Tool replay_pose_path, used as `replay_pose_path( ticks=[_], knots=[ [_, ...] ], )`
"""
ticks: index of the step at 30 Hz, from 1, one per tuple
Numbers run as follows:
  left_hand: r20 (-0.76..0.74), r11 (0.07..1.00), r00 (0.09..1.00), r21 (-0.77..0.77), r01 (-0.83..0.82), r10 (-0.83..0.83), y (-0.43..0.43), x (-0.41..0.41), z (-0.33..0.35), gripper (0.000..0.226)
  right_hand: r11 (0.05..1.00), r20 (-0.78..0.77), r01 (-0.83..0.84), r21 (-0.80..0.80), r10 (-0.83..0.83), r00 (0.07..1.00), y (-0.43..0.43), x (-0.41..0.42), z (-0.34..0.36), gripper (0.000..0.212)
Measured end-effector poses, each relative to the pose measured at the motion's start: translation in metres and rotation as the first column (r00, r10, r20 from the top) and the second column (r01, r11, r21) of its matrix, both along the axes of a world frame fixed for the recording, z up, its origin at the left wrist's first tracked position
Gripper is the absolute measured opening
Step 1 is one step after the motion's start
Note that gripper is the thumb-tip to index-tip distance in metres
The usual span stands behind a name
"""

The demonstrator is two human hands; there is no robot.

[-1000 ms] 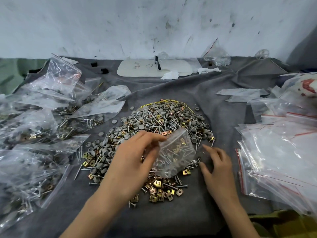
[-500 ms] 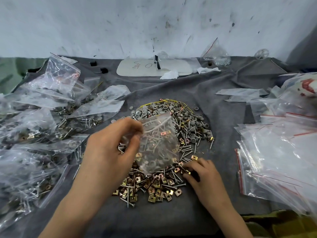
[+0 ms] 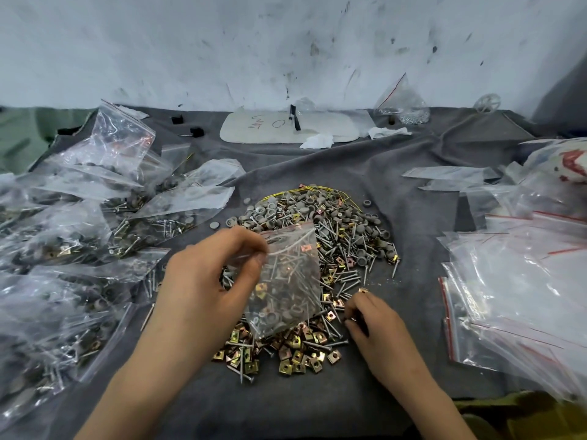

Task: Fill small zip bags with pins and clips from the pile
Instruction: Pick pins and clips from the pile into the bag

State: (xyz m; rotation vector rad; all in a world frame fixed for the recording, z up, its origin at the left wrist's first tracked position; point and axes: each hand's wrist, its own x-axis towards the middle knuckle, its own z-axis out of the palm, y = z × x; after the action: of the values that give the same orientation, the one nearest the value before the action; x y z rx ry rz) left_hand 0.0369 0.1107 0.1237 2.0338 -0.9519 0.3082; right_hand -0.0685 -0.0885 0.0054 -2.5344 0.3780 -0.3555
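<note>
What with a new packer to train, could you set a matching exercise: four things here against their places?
Things: 1 part-filled clear zip bag; 2 square brass clips; 3 heap of filled clear bags; 4 stack of empty red-striped zip bags.
Places: A left of the loose pile; B pinched by the left hand; C far right; D pile's near edge, by the right hand.
Pairs: 1-B, 2-D, 3-A, 4-C.

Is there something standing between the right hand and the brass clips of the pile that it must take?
Nothing visible does. The right hand lies at the near right edge of the pile, its fingers curled on clips. The zip bag, pinched by the left hand, hangs beside it, not between.
</note>
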Motion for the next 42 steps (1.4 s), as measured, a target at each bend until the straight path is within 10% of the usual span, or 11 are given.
replay_pose_path(
  ticks=[7,15,26,42],
  knots=[
    [0.001,0.999,0.999,0.021,0.042,-0.042,-0.003,0.004,-0.007,0.027,0.894,0.174,0.146,0.423,-0.238,0.955,-0.010,-0.010,0.019,0.026],
    [0.061,0.974,0.976,0.095,0.205,-0.211,-0.011,-0.008,-0.007,0.007,0.760,0.487,-0.186,0.622,-0.190,0.852,0.008,-0.005,0.098,0.026],
    [0.101,0.940,0.942,0.157,0.304,-0.321,-0.018,-0.012,-0.013,0.011,0.977,0.440,-0.209,-0.031,0.201,0.875,0.019,0.002,0.127,0.010],
    [0.071,0.958,0.960,0.116,0.263,-0.272,-0.015,-0.012,-0.010,0.020,0.996,0.554,-0.076,-0.041,0.086,0.828,0.010,0.002,0.125,0.019]
  ],
)
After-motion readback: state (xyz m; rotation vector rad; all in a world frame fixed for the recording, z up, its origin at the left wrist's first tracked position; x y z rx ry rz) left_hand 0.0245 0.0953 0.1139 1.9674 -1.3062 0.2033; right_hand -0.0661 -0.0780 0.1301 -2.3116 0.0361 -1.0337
